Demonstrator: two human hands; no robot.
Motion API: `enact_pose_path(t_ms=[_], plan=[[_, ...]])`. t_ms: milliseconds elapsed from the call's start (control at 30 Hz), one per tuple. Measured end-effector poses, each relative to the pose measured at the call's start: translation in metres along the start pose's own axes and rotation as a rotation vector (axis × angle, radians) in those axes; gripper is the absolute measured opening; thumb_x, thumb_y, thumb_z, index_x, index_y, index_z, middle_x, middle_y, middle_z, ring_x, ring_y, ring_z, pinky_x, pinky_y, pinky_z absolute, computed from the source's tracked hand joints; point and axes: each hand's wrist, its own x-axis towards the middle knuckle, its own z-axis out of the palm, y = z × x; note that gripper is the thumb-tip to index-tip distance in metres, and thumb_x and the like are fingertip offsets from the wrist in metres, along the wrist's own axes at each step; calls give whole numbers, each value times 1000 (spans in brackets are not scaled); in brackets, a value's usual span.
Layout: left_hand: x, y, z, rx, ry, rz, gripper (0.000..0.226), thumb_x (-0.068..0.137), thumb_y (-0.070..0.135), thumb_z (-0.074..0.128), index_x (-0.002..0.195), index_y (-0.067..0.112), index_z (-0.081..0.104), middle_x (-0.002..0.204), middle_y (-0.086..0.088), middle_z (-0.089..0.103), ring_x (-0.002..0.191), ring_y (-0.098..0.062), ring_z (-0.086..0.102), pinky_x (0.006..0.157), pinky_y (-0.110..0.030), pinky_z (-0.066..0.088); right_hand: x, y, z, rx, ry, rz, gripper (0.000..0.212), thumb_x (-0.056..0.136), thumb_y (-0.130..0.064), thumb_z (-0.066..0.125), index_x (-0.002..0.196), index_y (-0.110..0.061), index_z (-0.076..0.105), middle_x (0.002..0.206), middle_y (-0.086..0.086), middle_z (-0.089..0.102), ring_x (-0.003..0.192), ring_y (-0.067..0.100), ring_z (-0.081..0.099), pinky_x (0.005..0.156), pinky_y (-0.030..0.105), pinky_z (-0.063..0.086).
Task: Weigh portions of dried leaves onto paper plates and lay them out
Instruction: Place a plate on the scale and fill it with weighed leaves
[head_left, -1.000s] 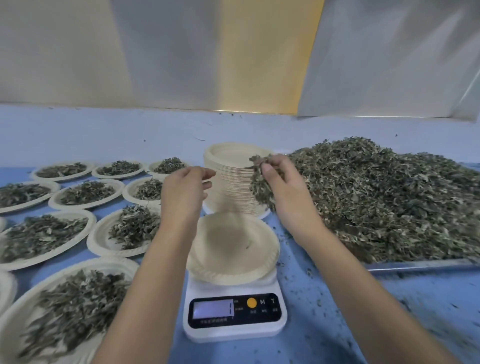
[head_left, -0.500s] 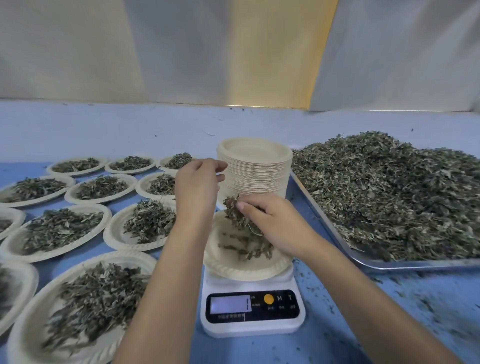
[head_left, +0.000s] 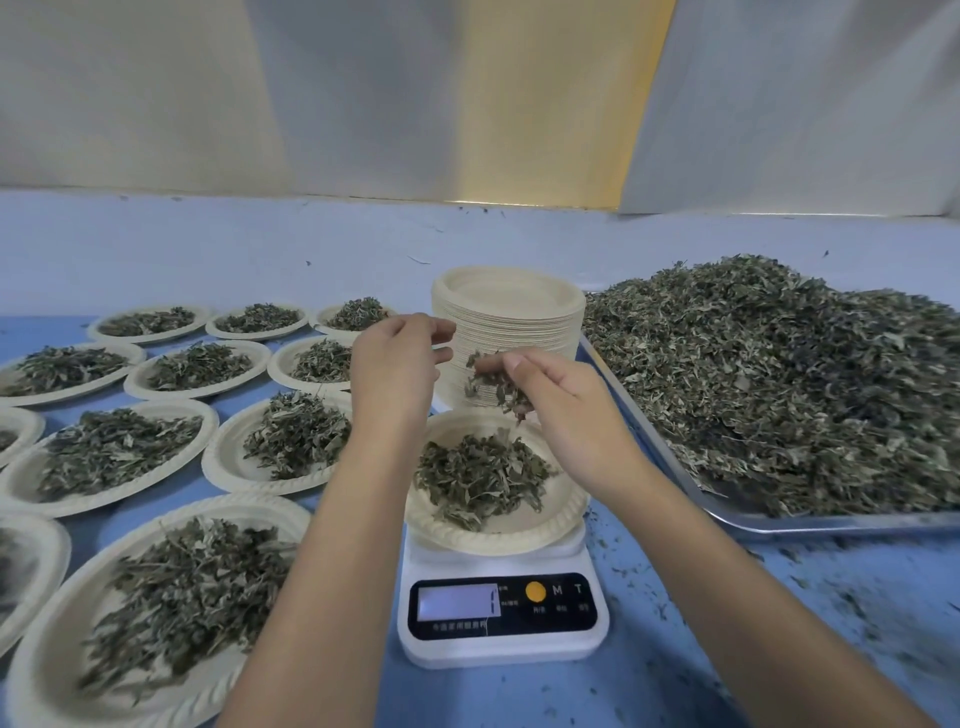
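Our right hand (head_left: 566, 410) hovers just above the centre of the frame with thumb and fingertips pinched together on a small clump of dried leaves (head_left: 493, 387), held directly over the paper plate (head_left: 498, 543) so that whatever we let go falls onto it and nowhere else. Our left hand (head_left: 395, 369) hangs beside it, a little to the left, its fingers loosely curled with a gap between thumb and forefinger and nothing visible in them; we judge it is waiting to lift the plate away once the weight is right. The plate sits centred on the white scale (head_left: 498, 644) in the lower middle of the frame, and it already carries a loose portion (head_left: 478, 478) spread over its floor. The display (head_left: 457, 603) faces us below the plate, lit, but we cannot read the full figure. We take the step in hand to be the topping-up: adding by pinches lets us creep toward the target rather than overshoot. Above the hands in the frame, the stack of empty plates (head_left: 509, 306) stands within easy reach, just beside the corner of the metal tray (head_left: 831, 522), which fills the right of the frame under the big heap of leaves (head_left: 779, 374). To the left, filled plates (head_left: 215, 462) lie in rows on the blue bench (head_left: 675, 675), close together, which keeps each portion separate. At lower right, near the tray, crumbs of leaf (head_left: 857, 605) are scattered on the bench.
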Motion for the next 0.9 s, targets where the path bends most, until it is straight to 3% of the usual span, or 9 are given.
enact_pose_path(t_ms=[133,233,367,467,567,667,800,900], plan=[[-1,0,2,1,-124,-138,22,92,14,45,83,11,66,88,-2,70,78,-15,64,78,-29,52,0,-3,1,140,52,-16,29,100,-18,44,91,-27,71,99,-8,72,98,9,64,78,25,51],[-4,-1,8,46,-207,-181,23,93,15,43,84,10,65,88,-7,67,72,-17,61,80,-33,53,-1,-3,3,128,20,-22,29,100,-18,45,92,-24,72,100,-7,73,99,9,65,82,28,50],[-3,-4,13,141,-156,-102,25,89,16,46,73,18,66,83,-4,67,88,-26,65,85,-40,51,-4,-4,1,77,-20,-23,31,97,-21,48,85,-33,74,98,-12,72,100,6,64,92,36,48],[1,-6,12,132,-128,-103,21,88,14,48,76,16,66,81,0,69,84,-21,66,80,-34,48,-5,-4,-1,-7,-71,1,25,88,-29,53,79,-31,76,94,-10,73,100,11,64,94,44,48],[5,-6,7,147,-115,-111,22,89,14,48,77,18,65,83,3,69,82,-13,65,72,-28,45,-4,-3,-2,-20,-76,49,24,80,-35,52,76,-30,76,100,-18,72,101,1,62,85,35,48],[6,-6,5,149,-108,-103,23,90,14,48,76,19,65,84,6,69,80,-8,64,76,-28,45,-5,-2,-2,1,-42,25,22,81,-25,54,81,-29,75,106,-19,70,101,-3,62,81,29,47],[0,-5,9,119,-95,-65,23,90,14,47,77,18,66,84,6,70,82,-8,66,79,-28,47,-4,1,-3,-57,24,-3,39,86,3,52,91,-30,72,114,-20,66,85,12,65,71,43,57],[-6,-3,16,95,-124,-30,27,88,11,45,74,18,66,78,5,72,86,-13,67,71,-26,50,-3,1,-4,-64,24,-20,32,82,-5,69,88,-37,69,107,-19,69,77,3,66,70,22,56]])
